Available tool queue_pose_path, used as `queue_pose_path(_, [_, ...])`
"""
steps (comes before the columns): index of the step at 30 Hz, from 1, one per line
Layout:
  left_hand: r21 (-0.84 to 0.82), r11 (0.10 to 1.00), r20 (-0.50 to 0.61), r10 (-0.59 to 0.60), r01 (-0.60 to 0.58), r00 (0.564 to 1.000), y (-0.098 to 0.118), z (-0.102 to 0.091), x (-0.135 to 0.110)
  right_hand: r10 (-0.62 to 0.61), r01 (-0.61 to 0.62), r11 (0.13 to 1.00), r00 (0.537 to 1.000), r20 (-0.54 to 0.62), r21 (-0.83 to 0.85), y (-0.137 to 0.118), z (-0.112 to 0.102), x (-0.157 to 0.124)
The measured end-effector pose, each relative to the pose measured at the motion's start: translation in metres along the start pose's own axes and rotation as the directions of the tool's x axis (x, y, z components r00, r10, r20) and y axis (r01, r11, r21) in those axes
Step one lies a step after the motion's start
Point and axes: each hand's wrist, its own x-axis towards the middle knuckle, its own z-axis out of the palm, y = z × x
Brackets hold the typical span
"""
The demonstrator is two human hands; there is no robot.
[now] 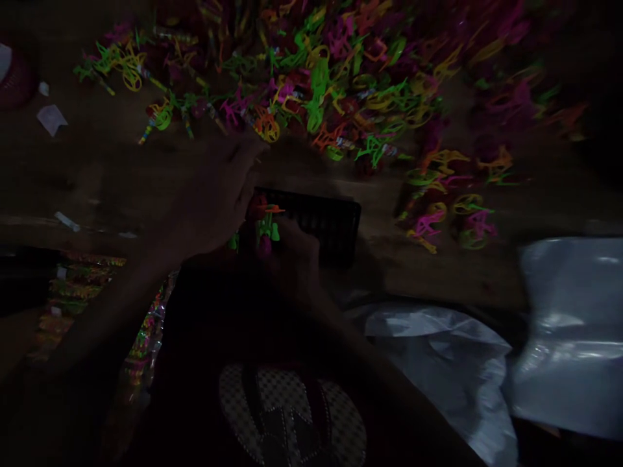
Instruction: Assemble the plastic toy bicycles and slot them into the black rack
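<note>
The scene is very dark. My left hand (214,194) reaches in from the lower left, its fingers curled around small bright plastic pieces (265,224), green, orange and pink. My right hand (296,259) lies just below and right of them, dim, its fingers closed against the same pieces. Both hands hover over a dark rectangular tray (331,220) on the wooden surface. A wide heap of neon plastic toy parts (341,84) spreads across the surface beyond the hands.
A smaller cluster of coloured parts (448,214) lies right of the tray. White plastic bags (569,324) sit at lower right. Packed strips of coloured items (73,285) lie at lower left. Paper scraps (51,119) rest at far left.
</note>
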Motion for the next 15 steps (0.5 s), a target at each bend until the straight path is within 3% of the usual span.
queue_pose_path(6, [-0.031, 0.999, 0.003, -0.014, 0.014, 1.000, 0.001, -0.001, -0.002, -0.038, 0.039, 0.999, 0.998, 0.057, -0.004, 0.002, 0.004, 0.002])
queue_pose_path(10, [-0.062, 0.997, 0.007, -0.045, 0.046, 0.999, -0.004, -0.002, 0.000, -0.154, 0.154, 0.988, 0.986, 0.062, 0.002, 0.001, 0.007, 0.004])
queue_pose_path(15, [-0.056, 0.995, 0.085, -0.081, 0.086, 0.993, 0.005, -0.020, 0.005, -0.204, 0.207, 0.978, 0.972, 0.117, -0.012, 0.003, 0.013, 0.001])
